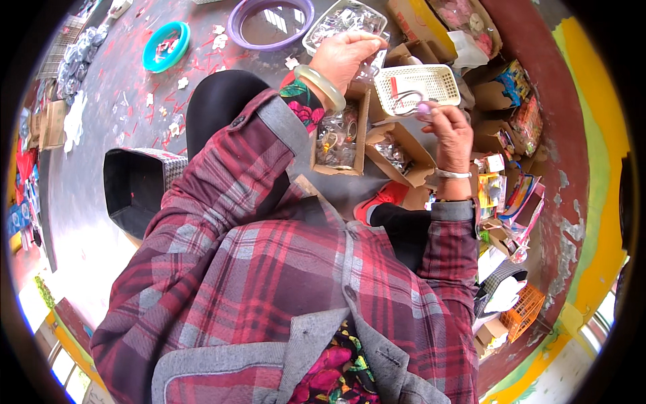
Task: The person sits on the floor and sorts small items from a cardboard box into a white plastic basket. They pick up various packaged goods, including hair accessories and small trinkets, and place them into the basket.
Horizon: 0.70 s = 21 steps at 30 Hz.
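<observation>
My left hand (pixel 343 59), with a pale bangle at the wrist, is closed in a pinch at the near edge of a white basket (pixel 307 46) of small clear packets. A clear plastic bag (pixel 375 62) hangs at its fingertips. To the right, my right hand (pixel 449 135) pinches a small purple piece (pixel 423 110) joined to a thin dark loop, which looks like a hair tie. It hangs over the front edge of a cream plastic basket (pixel 452 86). Inside that basket lies a red-handled tool (pixel 393 85), its kind unclear.
Cardboard boxes (pixel 364 124) of bagged small goods stand between my legs. A purple basin (pixel 235 34) and a turquoise basin (pixel 149 62) sit on the floor ahead. At my left is a black-lined bin (pixel 128 192); an orange crate (pixel 523 313) stands at right.
</observation>
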Available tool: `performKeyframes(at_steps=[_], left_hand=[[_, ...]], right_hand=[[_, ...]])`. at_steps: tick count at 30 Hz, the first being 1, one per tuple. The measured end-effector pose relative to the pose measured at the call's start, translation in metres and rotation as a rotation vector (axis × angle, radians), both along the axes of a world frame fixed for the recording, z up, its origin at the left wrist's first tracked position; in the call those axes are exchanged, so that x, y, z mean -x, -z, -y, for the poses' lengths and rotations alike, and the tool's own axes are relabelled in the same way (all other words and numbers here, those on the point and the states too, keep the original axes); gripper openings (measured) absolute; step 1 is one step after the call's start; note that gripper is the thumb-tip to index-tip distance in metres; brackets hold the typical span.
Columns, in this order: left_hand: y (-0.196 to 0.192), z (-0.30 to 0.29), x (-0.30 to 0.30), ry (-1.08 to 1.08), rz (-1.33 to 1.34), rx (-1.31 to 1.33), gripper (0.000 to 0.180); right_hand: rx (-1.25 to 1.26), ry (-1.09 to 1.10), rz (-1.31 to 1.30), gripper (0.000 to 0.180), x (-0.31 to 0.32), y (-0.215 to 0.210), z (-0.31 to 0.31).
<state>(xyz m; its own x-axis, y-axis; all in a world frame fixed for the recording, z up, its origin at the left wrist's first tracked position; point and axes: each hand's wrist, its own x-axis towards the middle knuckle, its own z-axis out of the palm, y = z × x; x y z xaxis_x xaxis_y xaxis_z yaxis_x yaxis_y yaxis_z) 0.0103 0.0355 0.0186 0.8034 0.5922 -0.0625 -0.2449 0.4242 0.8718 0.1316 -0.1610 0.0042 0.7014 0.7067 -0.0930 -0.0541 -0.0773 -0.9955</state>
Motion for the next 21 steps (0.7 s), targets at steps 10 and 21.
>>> performKeyframes(at_steps=[10, 21], left_hand=[[-0.006, -0.002, 0.011, 0.094, 0.003, 0.052, 0.018], [0.002, -0.003, 0.005, 0.207, -0.057, 0.098, 0.030]], right_hand=[[0.507, -0.648, 0.564, 0.018, 0.054, 0.084, -0.040], [0.679, -0.704, 0.912, 0.013, 0.051, 0.103, -0.071]])
